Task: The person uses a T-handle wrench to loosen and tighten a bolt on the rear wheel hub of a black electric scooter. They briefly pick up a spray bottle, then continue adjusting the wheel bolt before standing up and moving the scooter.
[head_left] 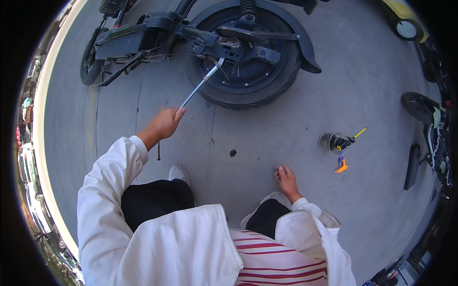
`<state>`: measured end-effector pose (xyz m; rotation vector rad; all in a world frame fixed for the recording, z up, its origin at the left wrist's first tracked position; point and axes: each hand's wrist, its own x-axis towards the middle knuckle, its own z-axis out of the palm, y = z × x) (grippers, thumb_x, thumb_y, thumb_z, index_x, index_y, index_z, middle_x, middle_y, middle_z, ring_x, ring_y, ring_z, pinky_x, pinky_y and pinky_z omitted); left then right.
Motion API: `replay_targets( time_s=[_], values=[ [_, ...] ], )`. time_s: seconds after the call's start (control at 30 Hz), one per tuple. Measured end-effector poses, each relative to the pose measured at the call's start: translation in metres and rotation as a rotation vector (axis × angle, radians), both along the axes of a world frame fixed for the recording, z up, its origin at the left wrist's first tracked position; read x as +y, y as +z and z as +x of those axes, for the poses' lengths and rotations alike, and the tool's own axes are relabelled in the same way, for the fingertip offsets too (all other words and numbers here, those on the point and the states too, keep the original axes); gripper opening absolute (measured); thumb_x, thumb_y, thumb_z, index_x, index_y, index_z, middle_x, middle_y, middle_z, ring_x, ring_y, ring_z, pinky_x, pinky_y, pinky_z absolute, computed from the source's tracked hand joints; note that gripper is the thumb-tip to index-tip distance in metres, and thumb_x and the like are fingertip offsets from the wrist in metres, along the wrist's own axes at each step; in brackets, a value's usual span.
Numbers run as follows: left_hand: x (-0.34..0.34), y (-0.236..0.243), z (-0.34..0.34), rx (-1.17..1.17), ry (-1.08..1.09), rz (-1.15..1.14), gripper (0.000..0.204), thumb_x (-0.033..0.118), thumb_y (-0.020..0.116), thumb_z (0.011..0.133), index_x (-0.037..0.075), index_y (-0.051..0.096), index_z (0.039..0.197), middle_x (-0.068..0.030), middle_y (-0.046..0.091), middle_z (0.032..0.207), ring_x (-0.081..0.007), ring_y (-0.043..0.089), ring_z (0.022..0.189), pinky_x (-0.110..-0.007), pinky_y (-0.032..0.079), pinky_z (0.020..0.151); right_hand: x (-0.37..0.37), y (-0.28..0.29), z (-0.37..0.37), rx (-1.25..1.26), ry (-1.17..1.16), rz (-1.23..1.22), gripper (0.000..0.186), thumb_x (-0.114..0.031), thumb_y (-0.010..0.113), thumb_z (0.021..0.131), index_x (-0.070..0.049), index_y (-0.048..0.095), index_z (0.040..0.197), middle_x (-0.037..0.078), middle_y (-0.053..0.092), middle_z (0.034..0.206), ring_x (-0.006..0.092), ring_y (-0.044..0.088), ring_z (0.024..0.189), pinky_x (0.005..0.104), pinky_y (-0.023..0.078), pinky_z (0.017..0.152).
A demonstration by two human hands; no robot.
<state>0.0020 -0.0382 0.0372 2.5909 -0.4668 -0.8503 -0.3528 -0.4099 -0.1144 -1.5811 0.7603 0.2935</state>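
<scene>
My left hand (164, 123) is closed on a long silver wrench (192, 94), whose head sits at the dark hub fittings of a rear wheel (260, 95) on a vehicle lying on its side. A thin metal bar (159, 153) lies on the pavement below that hand, partly hidden by it. My right hand (286, 178) hangs low with loosely curled fingers and nothing visible in it. To its upper right, a clear container (327, 141) holds dark items and a yellow tool (360, 133), with an orange-handled tool (341, 167) beside it.
The vehicle's frame and smaller wheel (89, 62) extend to the upper left. A yellow vehicle (405, 19) is at top right; another two-wheeler (434, 138) and a long black part (411, 169) are at the right. A pale edge (40, 124) bounds the pavement at the left.
</scene>
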Motion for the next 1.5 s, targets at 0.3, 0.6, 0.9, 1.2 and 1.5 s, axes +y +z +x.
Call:
replay_targets(
  time_s=[0.3, 0.6, 0.9, 1.2, 1.5],
  values=[
    [-0.079, 0.022, -0.08, 0.682, 0.406, -0.348, 0.063, 0.058, 0.027, 0.105, 0.007, 0.044, 0.073, -0.0056, 0.042, 0.056, -0.0177, 0.044, 0.044, -0.035, 0.044, 0.044, 0.0, -0.012, -0.025, 0.05, -0.039, 0.05, 0.032, -0.026, 0.049, 0.103, 0.0, 0.066, 0.104, 0.003, 0.062, 0.083, 0.0111, 0.056, 0.076, 0.0277, 0.047, 0.073],
    [0.001, 0.002, -0.01, -0.041, 0.039, 0.073, 0.064, 0.054, 0.03, 0.106, 0.005, 0.048, 0.071, -0.0087, 0.045, 0.06, -0.0192, 0.043, 0.054, -0.039, 0.041, 0.057, -0.004, 0.005, -0.017, 0.02, -0.033, 0.012, 0.03, -0.026, 0.049, 0.103, -0.001, 0.066, 0.106, 0.003, 0.062, 0.083, 0.0101, 0.055, 0.075, 0.0269, 0.047, 0.071],
    [-0.072, 0.023, -0.064, 0.522, 0.335, -0.237, 0.063, 0.057, 0.028, 0.105, 0.007, 0.048, 0.073, -0.007, 0.046, 0.058, -0.0179, 0.044, 0.045, -0.037, 0.046, 0.046, 0.007, -0.002, -0.02, 0.043, -0.033, 0.108, 0.028, -0.027, 0.049, 0.105, -0.003, 0.064, 0.106, 0.0, 0.06, 0.083, 0.0075, 0.052, 0.073, 0.0228, 0.044, 0.066],
    [-0.024, 0.004, -0.035, 0.059, 0.073, -0.111, 0.067, 0.055, 0.03, 0.106, 0.001, 0.051, 0.072, -0.0126, 0.05, 0.061, -0.0227, 0.047, 0.055, -0.043, 0.047, 0.06, -0.011, -0.009, -0.032, 0.014, -0.055, 0.042, 0.029, -0.027, 0.049, 0.105, -0.003, 0.063, 0.107, 0.0, 0.059, 0.085, 0.0073, 0.052, 0.074, 0.0233, 0.045, 0.067],
    [0.012, 0.0, -0.001, -0.002, -0.01, -0.06, 0.064, 0.056, 0.03, 0.106, 0.005, 0.048, 0.071, -0.0116, 0.046, 0.06, -0.0235, 0.045, 0.053, -0.042, 0.045, 0.058, 0.006, 0.002, -0.013, -0.018, -0.008, 0.081, 0.029, -0.028, 0.049, 0.105, -0.003, 0.063, 0.107, 0.001, 0.06, 0.084, 0.0075, 0.052, 0.072, 0.0233, 0.044, 0.066]
  ],
)
